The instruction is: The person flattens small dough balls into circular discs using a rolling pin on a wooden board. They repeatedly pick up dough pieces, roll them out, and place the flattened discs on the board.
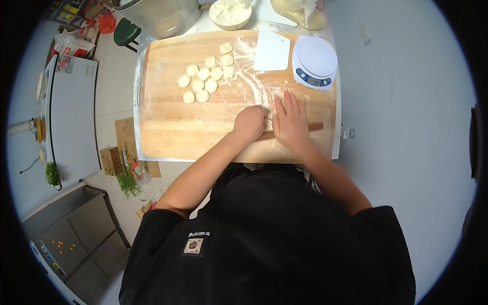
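Across the front right of the floured wooden board (171, 129) lies a brown rolling pin (315, 126). My right hand (291, 122) presses flat over its middle, fingers straight and slightly apart. Close beside it, my left hand (250, 124) is curled with its fingertips at the edge of a pale dough piece (268, 126). Most of that piece is hidden between and under my hands. Further back on the board sit several rounded dough pieces (204, 74), grouped left of the scattered flour (257, 89).
A white dough scraper (272, 51) and a digital kitchen scale (315, 63) occupy the board's back right. Behind stand a bowl of flour (230, 15), a large metal pot (164, 17) and a plastic bag (305, 13). The wall (400, 95) is close on the right.
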A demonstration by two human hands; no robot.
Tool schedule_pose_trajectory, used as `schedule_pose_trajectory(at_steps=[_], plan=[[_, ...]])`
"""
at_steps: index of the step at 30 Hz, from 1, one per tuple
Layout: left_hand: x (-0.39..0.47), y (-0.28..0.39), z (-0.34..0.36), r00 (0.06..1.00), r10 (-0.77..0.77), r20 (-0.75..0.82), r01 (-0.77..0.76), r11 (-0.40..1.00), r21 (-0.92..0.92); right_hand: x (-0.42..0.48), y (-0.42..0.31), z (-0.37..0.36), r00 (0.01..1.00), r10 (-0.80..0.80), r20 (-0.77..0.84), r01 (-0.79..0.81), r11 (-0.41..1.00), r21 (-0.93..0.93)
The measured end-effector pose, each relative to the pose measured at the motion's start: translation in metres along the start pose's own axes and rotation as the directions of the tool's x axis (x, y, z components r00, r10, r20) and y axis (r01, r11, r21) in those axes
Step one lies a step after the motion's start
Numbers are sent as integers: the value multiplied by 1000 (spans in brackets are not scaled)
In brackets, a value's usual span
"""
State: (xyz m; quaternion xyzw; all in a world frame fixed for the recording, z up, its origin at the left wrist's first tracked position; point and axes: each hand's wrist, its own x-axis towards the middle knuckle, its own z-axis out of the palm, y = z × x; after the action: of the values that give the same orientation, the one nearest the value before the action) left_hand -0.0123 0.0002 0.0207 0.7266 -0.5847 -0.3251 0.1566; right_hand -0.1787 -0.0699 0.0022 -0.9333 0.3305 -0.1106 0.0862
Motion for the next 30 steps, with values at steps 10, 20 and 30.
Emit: schedule_pose_trajectory(at_steps=[10,20,30], plan=[[-15,4,5,998,-46,35,48,997,-63,-2,0,1,1000,2,-5,-2,1000,-14],[-8,-8,14,983,-44,-180,22,992,-126,-59,-9,-4,998,13,57,-12,1000,-17],[-1,0,4,999,39,-26,-39,999,12,28,4,10,998,29,-50,-29,1000,-2]])
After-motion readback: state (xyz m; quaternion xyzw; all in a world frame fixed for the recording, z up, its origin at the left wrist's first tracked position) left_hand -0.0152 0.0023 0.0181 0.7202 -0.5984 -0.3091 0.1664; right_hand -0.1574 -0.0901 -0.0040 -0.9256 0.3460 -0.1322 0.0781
